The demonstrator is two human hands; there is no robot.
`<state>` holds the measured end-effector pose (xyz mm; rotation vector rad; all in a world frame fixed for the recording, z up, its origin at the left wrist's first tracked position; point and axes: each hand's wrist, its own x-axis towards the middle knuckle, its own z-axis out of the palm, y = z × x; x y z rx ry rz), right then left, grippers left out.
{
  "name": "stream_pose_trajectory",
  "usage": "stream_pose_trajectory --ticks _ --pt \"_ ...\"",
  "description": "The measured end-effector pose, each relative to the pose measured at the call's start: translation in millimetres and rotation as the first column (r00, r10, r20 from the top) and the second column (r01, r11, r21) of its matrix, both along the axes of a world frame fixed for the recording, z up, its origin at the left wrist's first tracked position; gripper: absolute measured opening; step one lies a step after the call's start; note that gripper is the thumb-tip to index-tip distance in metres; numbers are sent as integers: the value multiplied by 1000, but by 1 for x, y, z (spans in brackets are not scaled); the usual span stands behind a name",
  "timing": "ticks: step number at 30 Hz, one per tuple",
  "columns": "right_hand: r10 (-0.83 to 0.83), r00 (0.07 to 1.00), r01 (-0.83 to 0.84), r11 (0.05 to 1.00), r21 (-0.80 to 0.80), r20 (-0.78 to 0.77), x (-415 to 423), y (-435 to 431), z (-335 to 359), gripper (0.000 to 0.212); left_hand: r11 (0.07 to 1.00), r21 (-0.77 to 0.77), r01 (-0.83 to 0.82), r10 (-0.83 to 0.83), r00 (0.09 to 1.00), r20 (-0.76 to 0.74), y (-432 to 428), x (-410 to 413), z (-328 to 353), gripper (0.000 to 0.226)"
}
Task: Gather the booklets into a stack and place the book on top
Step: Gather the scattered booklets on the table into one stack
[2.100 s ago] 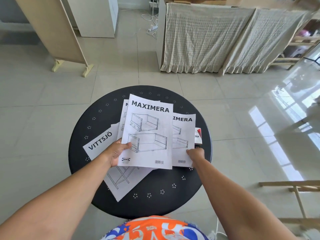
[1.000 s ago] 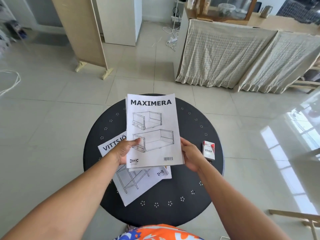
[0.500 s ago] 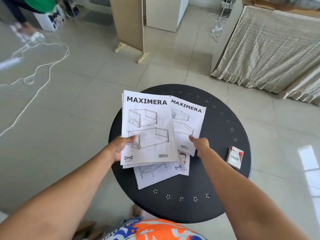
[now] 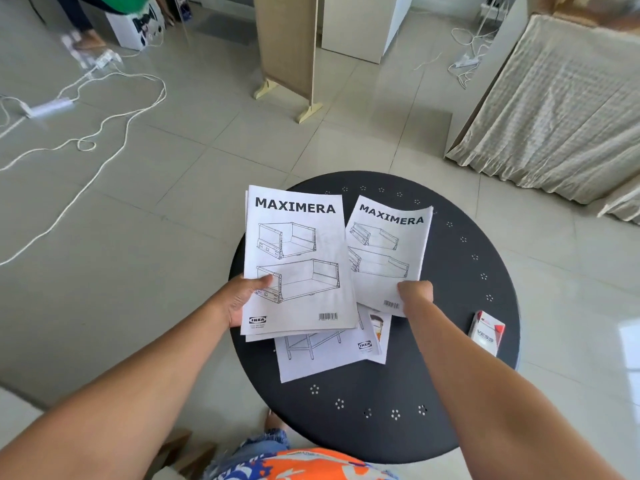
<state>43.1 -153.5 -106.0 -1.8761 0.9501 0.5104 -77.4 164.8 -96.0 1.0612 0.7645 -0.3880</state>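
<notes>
While both arms reach over the round black table (image 4: pixel 460 393), the items stand as follows. Left hand (image 4: pixel 242 299): thumb on the cover, fingers underneath, grasping the larger booklet (image 4: pixel 298 268), titled MAXIMERA, by its lower left edge; at least one more sheet edge shows just behind it along the left and bottom, and this booklet overhangs the table's left rim. Right hand (image 4: pixel 415 292): pinched on the lower right corner of the smaller booklet (image 4: pixel 386 254), also titled MAXIMERA, which lies tilted just beside the larger one, its left edge tucked under it. Third booklet (image 4: pixel 325 355): flat on the table beneath the other two, line drawing of a frame and a logo showing, near half covered. A colour-printed leaflet (image 4: pixel 375 327) peeks out between this sheet and the smaller booklet. Book (image 4: pixel 486 332): small, red and white, marked VESS, lying on the table near its right rim, apart from the papers and untouched. White cables (image 4: pixel 104 123) trail across the tiled floor (image 4: pixel 194 161) at far left.
</notes>
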Motion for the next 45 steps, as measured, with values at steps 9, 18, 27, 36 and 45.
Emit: stream_pose_trajectory --ticks 9,18,27,36,45 --pt "-73 968 36 988 152 240 -11 -24 29 44 998 -16 53 -52 996 74 -23 29 14 20" --pt "87 963 -193 881 432 254 -31 -26 51 28 992 17 124 -126 985 116 -42 54 31 52" --pt "198 951 -297 807 511 239 -47 3 67 39 987 -65 145 -134 979 155 -51 55 34 43" --pt "437 887 -415 612 673 149 -36 25 65 44 996 -47 72 -66 991 115 -18 27 33 47" --pt "593 792 -605 734 -308 -144 -52 66 26 78 994 70 -89 86 995 46 31 -13 24 54"
